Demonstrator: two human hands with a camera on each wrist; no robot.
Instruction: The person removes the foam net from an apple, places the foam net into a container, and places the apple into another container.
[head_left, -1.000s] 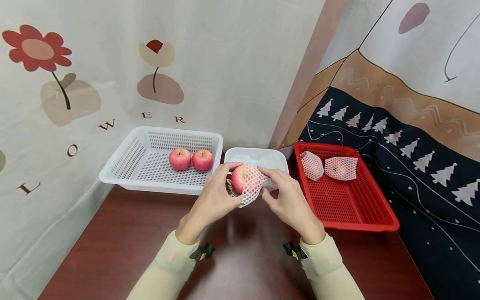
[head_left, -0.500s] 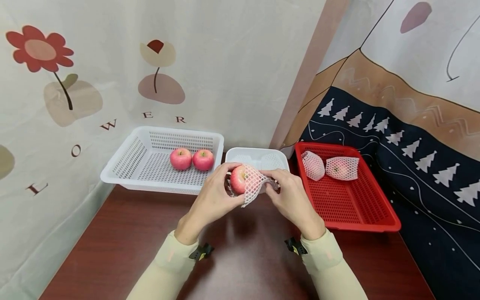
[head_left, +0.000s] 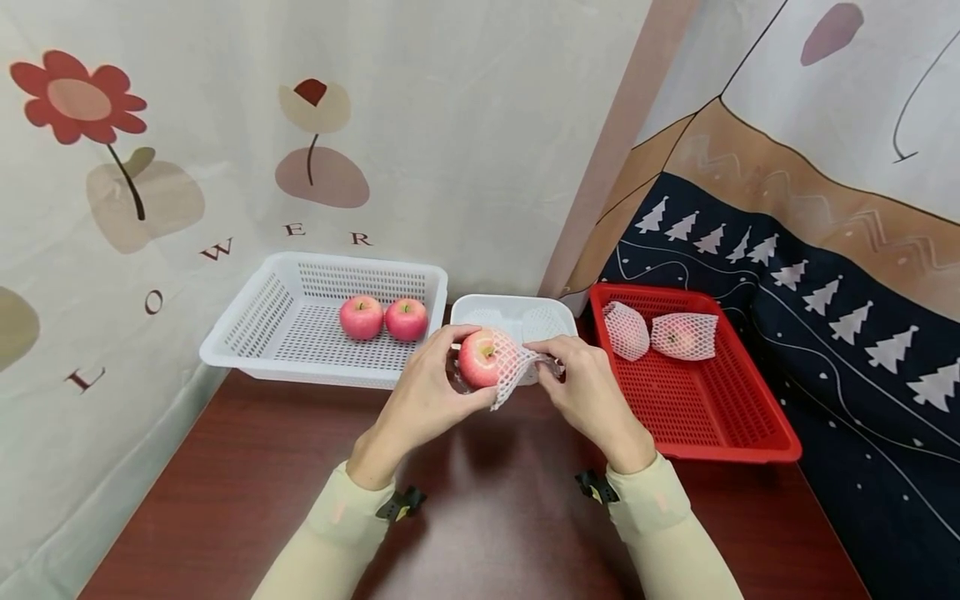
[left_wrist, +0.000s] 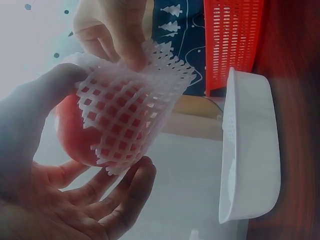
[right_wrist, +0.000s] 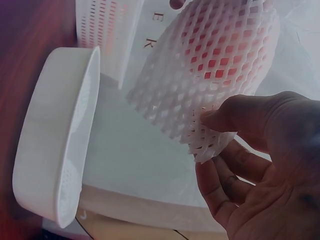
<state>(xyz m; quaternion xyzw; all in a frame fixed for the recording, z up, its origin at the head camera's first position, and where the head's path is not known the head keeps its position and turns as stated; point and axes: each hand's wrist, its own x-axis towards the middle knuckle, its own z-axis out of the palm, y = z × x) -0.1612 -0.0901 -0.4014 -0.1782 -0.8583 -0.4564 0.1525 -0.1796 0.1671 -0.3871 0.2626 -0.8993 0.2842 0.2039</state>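
Note:
My left hand (head_left: 431,379) grips a red apple (head_left: 477,360) above the table, its thumb and fingers round the fruit. A white foam net sleeve (left_wrist: 122,117) covers the apple's right part, while the stem side stays bare in the head view. Between thumb and fingers, my right hand (head_left: 588,392) pinches the loose, gathered end of the sleeve, which the right wrist view shows stretched out past the apple. Behind the hands stands a small white tub (head_left: 517,307) with more foam nets (head_left: 542,322) in it.
On the left, a white basket (head_left: 262,354) holds two bare apples (head_left: 382,319). A red basket (head_left: 705,417) on the right has two net-wrapped apples (head_left: 652,333) at its back. Printed curtains (head_left: 465,150) hang behind the brown table (head_left: 480,517).
My right hand has drawn slightly to the right, pulling the sleeve's end narrow. The net covers less of the apple's front, and more red skin and the stem show.

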